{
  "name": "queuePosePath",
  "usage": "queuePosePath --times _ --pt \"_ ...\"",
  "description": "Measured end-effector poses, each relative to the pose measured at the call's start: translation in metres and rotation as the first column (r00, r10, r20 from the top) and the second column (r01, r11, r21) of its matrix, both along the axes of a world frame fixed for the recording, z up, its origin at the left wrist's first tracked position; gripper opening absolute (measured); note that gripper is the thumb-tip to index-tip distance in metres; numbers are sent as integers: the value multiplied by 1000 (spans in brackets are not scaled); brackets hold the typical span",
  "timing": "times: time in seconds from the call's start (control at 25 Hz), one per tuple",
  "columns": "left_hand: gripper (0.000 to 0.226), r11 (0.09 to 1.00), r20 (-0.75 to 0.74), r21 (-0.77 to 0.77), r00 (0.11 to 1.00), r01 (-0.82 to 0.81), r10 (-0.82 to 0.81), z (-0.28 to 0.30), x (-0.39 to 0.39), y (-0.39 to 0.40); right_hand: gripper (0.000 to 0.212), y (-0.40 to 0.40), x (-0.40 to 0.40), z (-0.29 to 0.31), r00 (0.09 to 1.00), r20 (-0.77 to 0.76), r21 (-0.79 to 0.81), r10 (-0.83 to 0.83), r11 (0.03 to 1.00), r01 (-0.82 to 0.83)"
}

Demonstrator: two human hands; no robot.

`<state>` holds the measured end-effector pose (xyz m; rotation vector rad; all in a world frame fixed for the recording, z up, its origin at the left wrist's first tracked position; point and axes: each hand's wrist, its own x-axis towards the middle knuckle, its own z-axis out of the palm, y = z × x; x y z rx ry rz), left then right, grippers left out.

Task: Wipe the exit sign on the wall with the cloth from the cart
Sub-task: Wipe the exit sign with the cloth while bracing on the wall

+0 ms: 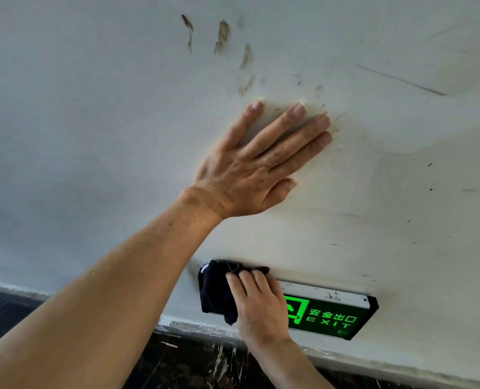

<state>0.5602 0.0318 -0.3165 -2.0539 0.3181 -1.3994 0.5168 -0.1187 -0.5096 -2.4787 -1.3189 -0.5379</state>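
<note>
The exit sign (331, 318) is a black box low on the white wall, lit green with the word EXIT and a grey top edge. My right hand (261, 304) presses a dark cloth (217, 293) against the sign's left end, and the cloth hides that end. My left hand (257, 167) lies flat on the wall above the sign, fingers spread, holding nothing.
The white wall (93, 108) carries brown smears (223, 35) above my left hand and small scuffs to the right. A dark marbled skirting strip (191, 360) runs below the sign, with a rough grey edge where it meets the wall.
</note>
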Motion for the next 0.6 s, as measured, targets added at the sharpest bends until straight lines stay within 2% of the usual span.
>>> queuePosePath --times 0.36,0.6 --pt "68 1000 30 20 999 -11 11 1 -2 0 45 -53 25 0 995 80 13 -60 998 59" --pt "70 999 40 36 999 -22 20 2 -3 0 53 -81 36 3 994 36 -15 -101 995 101"
